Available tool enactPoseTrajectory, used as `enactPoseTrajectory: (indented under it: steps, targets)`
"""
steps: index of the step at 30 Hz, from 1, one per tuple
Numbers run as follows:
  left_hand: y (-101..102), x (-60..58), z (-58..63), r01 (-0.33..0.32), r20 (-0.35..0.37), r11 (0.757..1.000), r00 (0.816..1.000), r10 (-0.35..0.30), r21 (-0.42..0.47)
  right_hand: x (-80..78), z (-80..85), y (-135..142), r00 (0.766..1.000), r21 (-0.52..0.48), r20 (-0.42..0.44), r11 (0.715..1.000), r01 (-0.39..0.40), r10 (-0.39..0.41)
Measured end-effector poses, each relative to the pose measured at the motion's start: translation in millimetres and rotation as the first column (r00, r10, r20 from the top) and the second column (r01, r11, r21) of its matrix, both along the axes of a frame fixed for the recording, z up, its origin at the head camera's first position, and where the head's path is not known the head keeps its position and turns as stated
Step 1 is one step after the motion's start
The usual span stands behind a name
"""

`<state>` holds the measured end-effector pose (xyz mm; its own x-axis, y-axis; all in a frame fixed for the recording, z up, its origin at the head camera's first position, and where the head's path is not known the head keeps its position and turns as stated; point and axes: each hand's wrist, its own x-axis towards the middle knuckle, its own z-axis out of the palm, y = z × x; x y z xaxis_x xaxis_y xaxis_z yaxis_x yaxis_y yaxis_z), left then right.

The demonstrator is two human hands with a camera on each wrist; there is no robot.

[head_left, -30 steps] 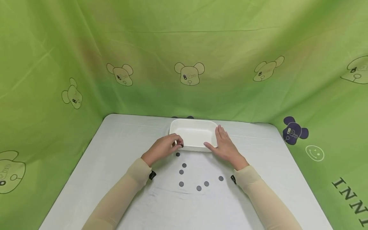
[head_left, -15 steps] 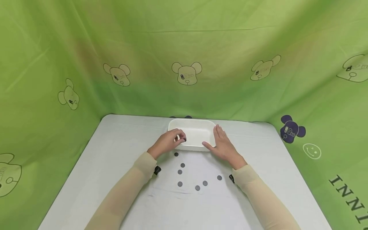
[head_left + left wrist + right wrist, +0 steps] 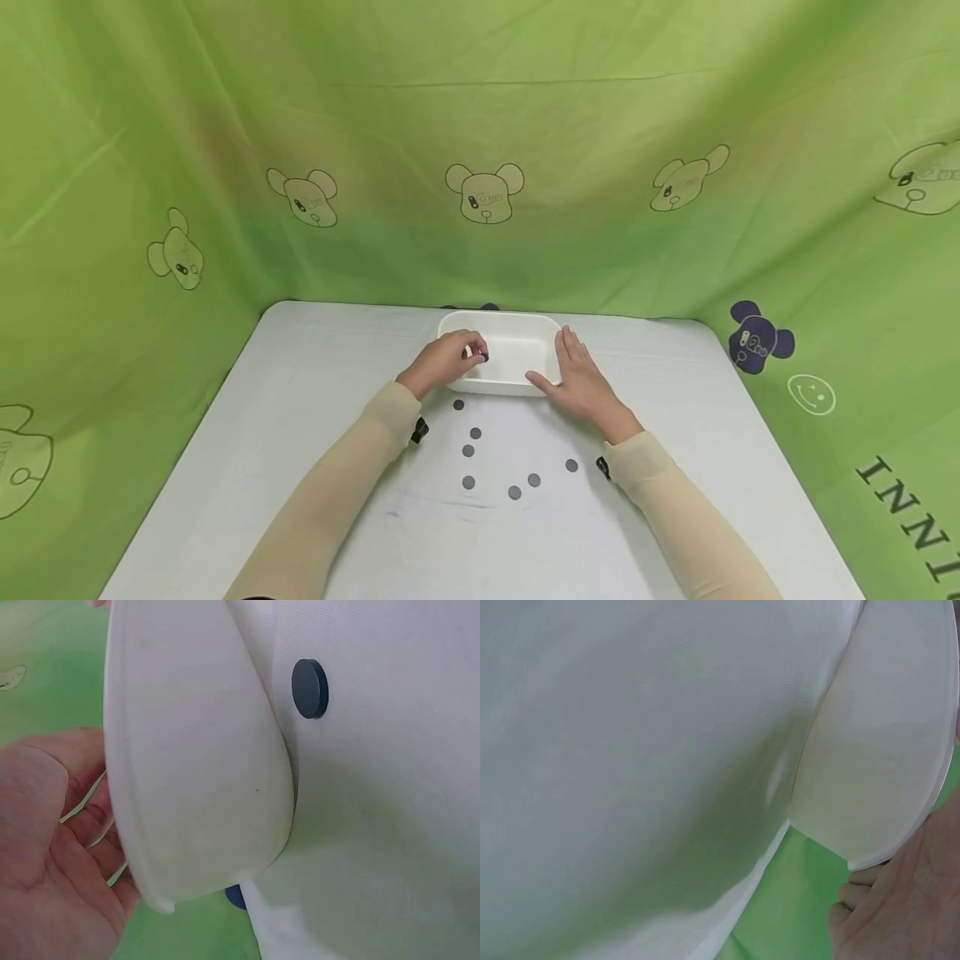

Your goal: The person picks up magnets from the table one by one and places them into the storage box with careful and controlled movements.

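A white rectangular basin point(image 3: 517, 348) stands near the far edge of the table. Over its left part, my left hand point(image 3: 447, 357) pinches a small dark disc point(image 3: 485, 357) between thumb and fingertips. The left wrist view shows that hand point(image 3: 64, 847) behind the basin's rim, its fingertips hidden by the wall point(image 3: 195, 750). My right hand point(image 3: 587, 385) rests on the basin's right rim with fingers straight and thumb over the near side. In the right wrist view, part of this hand point(image 3: 907, 892) shows beside the basin wall point(image 3: 877, 742).
Several flat dark discs lie on the white tablecloth in front of the basin, among them one close to its near wall point(image 3: 459, 405), one in the middle point(image 3: 514, 492) and one at the right point(image 3: 572, 465). A green curtain point(image 3: 480, 258) hangs behind the table.
My left hand has moved from the basin's near left rim to over its inside, carrying the pinched disc. The right hand stays on the right rim.
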<state>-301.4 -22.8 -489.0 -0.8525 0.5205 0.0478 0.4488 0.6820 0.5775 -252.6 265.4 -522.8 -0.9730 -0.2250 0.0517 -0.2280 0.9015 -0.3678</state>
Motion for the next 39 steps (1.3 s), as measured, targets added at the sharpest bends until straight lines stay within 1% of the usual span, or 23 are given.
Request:
enactPoseTrajectory:
  steps: [8, 17, 22, 33, 39]
  targets:
    - [8, -10.8, -4.9, 0.006, -0.002, 1.0, 1.0, -0.006, -0.028, 0.3, 1.5, -2, 1.0, 0.006, -0.003, 1.0, 0.0, 0.0]
    - [12, -18.5, -8.6, 0.009, -0.007, 0.996, 1.0, -0.009, -0.084, -1.0, 0.5, -3, 1.0, -0.001, 0.015, 1.0, -0.009, 0.009]
    - [16, -21.2, -10.6, 0.01, 0.006, 0.995, 1.0, -0.009, -0.1, -0.6, 0.8, -2, 1.0, 0.004, 0.0, 1.0, -0.011, 0.011]
    - [21, -24.6, -13.6, 0.009, 0.031, 0.987, 1.0, -0.004, -0.158, 3.5, 2.9, -2, 1.0, -0.005, 0.0, 1.0, -0.006, 0.006]
    - [24, -25.4, -15.9, 0.008, 0.031, 0.983, 1.0, -0.002, -0.183, 3.5, 1.2, -1, 1.0, -0.003, 0.003, 1.0, -0.005, 0.005]
